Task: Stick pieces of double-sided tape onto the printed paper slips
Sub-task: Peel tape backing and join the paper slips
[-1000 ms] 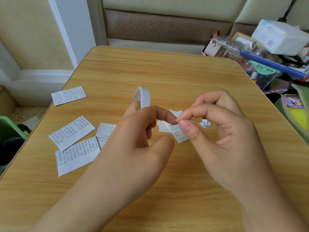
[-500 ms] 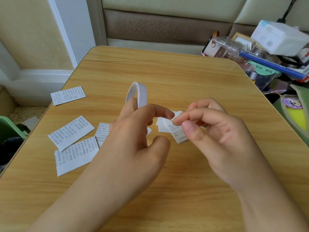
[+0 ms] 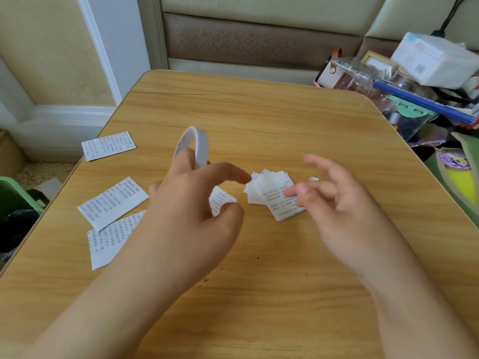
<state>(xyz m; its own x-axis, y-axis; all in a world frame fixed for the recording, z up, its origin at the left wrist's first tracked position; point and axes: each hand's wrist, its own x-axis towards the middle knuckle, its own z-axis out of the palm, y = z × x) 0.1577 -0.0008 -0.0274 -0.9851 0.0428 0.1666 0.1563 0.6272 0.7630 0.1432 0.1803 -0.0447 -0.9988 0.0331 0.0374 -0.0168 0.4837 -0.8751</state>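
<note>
A white roll of double-sided tape [image 3: 198,145] hangs around a finger of my left hand [image 3: 191,203], whose index finger and thumb are apart. My right hand [image 3: 344,200] hovers blurred with its fingers spread and nothing in it. Between the hands a small stack of printed paper slips [image 3: 274,194] lies on the wooden table [image 3: 259,120]. Another slip [image 3: 221,200] peeks out under my left fingers. More printed slips lie at the left: one far [image 3: 108,145], one nearer [image 3: 112,202], one partly under my left forearm [image 3: 108,239].
A tiny white scrap [image 3: 314,179] lies behind my right fingers. Clutter stands off the table's right edge: a white box [image 3: 435,60], a blue bar [image 3: 420,102], a clear bag. A green bin [image 3: 15,195] stands at the left, a sofa back behind.
My right hand let go of the slip it pinched and drew back, fingers spread. The slip now lies on the stack. My left fingers opened and the tape roll rose slightly.
</note>
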